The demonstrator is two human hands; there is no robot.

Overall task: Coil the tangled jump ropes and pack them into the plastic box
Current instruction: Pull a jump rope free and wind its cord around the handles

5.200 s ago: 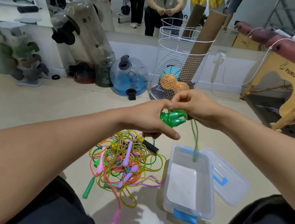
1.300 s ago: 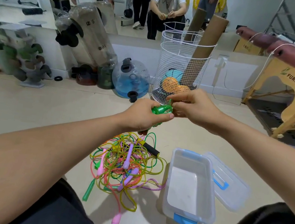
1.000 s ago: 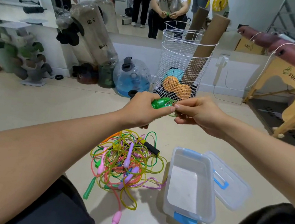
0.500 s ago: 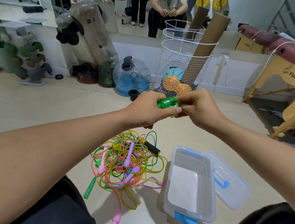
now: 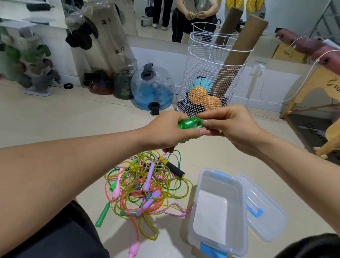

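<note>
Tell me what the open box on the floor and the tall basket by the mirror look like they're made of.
The box looks like clear, slightly frosted plastic: the floor shows through its walls, and its blue latches look like opaque plastic. The basket looks like thin white-coated metal wire in an open grid, since its contents show through; the coating is a guess.

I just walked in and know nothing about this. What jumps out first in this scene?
Two bare hands meet mid-picture, the left hand and right hand both gripping a small green coiled jump rope. Below them on the floor lies a bright tangle of jump ropes, and just to its right an open plastic box, nothing in it, with its lid lying beside it.
</note>
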